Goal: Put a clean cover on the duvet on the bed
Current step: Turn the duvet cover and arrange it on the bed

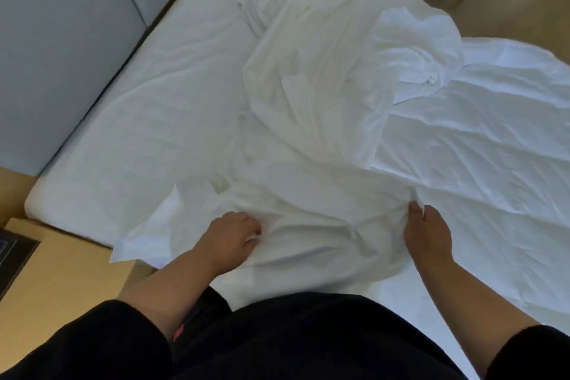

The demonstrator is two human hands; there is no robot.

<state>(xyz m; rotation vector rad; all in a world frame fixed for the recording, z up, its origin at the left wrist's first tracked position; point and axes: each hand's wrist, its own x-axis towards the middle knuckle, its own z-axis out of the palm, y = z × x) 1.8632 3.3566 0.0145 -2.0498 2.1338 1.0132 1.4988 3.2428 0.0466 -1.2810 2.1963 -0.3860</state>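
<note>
1. Left hand (229, 233) fingers (253, 236) curl into the white cover (308, 139).
2. Right hand (427, 233) fingers pinch a fold.
3. The cover lies bunched on the bed (138, 120), running away from the fingers.

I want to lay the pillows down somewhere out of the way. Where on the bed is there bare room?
The mattress lies bare between the grey wall panel and the heaped cover. The middle is crowded with that heap, which both the left hand and right hand grip. The duvet fills the right side.
</note>
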